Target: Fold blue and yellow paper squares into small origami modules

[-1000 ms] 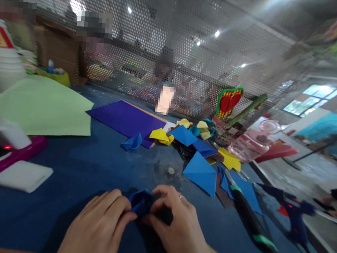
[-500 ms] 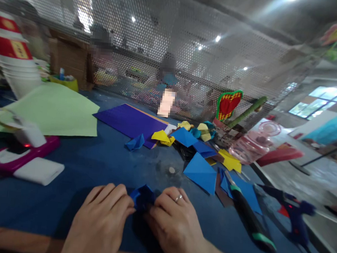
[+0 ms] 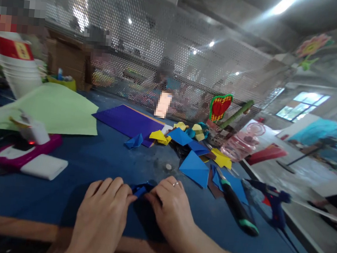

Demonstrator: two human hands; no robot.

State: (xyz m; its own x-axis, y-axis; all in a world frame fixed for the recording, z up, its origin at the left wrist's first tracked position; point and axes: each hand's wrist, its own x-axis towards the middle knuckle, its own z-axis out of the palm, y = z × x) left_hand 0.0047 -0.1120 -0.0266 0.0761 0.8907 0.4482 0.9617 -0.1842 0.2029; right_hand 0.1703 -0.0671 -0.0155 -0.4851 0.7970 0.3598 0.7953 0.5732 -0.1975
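Note:
Between my two hands is a small piece of folded blue paper (image 3: 142, 188), low over the blue tabletop near its front edge. My left hand (image 3: 103, 211) pinches its left side, thumb and fingers pressed together. On the other side my right hand (image 3: 171, 207), with a ring on one finger, grips the paper's right end. My fingers cover much of the paper. Beyond my hands lie a folded blue paper piece (image 3: 134, 141) and a folded yellow one (image 3: 159, 136). Flat blue paper squares with creases (image 3: 194, 169) rest to the right.
A utility knife (image 3: 239, 207) and a glue gun (image 3: 276, 203) lie at right. Purple paper (image 3: 127, 122) and pale green paper (image 3: 57, 111) are farther back. A magenta power strip (image 3: 48, 147) with a white block (image 3: 45, 167) sits left, near stacked paper cups (image 3: 18, 68). A mesh partition (image 3: 146, 42) stands behind.
The blue paper, which showed an open, cup-like hollow, now looks flatter between my fingers. My right hand has rolled slightly over it. The camera view has shifted a little to the right.

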